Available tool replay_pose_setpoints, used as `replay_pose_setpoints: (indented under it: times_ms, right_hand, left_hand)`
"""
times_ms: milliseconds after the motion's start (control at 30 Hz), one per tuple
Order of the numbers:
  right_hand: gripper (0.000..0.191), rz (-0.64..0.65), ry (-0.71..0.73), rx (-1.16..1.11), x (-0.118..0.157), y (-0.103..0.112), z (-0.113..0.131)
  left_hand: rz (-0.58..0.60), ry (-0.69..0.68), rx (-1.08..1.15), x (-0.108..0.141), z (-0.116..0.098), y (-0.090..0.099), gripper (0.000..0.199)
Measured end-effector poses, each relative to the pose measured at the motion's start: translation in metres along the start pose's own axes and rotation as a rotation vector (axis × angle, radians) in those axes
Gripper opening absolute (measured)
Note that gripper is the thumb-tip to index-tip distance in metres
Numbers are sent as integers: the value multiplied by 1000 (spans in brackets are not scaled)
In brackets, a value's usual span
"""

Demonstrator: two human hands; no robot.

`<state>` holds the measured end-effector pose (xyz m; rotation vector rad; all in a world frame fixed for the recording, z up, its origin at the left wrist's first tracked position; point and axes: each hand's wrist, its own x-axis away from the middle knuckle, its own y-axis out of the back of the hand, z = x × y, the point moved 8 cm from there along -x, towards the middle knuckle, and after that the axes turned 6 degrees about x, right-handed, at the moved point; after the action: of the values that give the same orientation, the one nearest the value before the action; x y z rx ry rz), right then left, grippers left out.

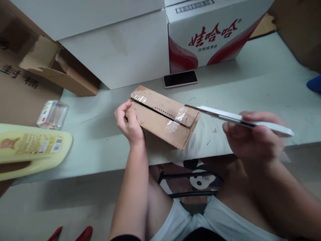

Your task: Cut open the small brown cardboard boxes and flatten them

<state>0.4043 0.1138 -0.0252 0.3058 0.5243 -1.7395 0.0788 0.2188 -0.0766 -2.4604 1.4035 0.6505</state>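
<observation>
A small brown cardboard box lies tilted near the front of the table, with clear tape across its top flap at both ends. A dark gap runs along the flap's edge between the strips of tape. Wrapped round the box's left end, my left hand grips it with thumb on top. My right hand holds a white utility knife by its handle. The knife's blade is out and points left, its tip at or just above the box's right end; whether it touches, I cannot tell.
Behind the box, a phone lies before a white and red carton. At the left are an open cardboard box, a clear container and a yellow bottle. The table's front edge runs just above my lap.
</observation>
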Motion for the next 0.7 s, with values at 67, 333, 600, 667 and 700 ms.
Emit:
replay_pose_setpoints:
  times_ms: [67, 333, 600, 667, 700]
  right_hand:
    - [14, -2, 103, 12, 6, -4, 16]
    - [22, 267, 273, 348, 20, -28, 21]
    - [19, 433, 462, 604, 23, -56, 41]
    - [18, 397, 436, 603, 23, -52, 39]
    - [17, 363, 417, 581, 24, -48, 38]
  left_hand:
    - [21, 12, 0, 0, 1, -1, 22]
    - [32, 7, -38, -1, 2, 0, 20]
    - [25, -4, -46, -1, -1, 1, 21]
    - [27, 2, -55, -1, -1, 1, 20]
    - [25, 5, -63, -1, -1, 1, 20]
